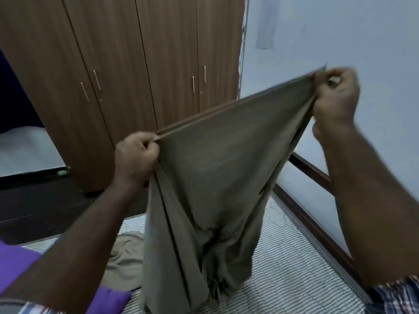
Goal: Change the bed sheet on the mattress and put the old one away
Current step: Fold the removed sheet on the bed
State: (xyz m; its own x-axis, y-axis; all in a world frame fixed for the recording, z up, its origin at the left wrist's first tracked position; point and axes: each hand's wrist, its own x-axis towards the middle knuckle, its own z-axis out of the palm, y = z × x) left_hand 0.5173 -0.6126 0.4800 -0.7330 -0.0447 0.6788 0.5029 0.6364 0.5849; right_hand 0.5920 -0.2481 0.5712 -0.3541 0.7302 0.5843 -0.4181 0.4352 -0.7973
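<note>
An olive-green bed sheet [217, 168] hangs in the air in front of me, its top edge stretched tight between both hands. My left hand [136, 157] grips that edge at the lower left. My right hand [335, 98] pinches the sheet's corner higher up at the right. The rest of the sheet drops in folds onto the bare striped mattress [283, 264], with a bunched part lying at the left [127, 252].
A purple cloth or pillow [108, 298] lies on the mattress at the lower left. A brown wooden wardrobe [127, 64] stands behind. The pale wall [340, 30] and a dark bed frame rail [310, 171] run along the right. Dark floor lies at the left.
</note>
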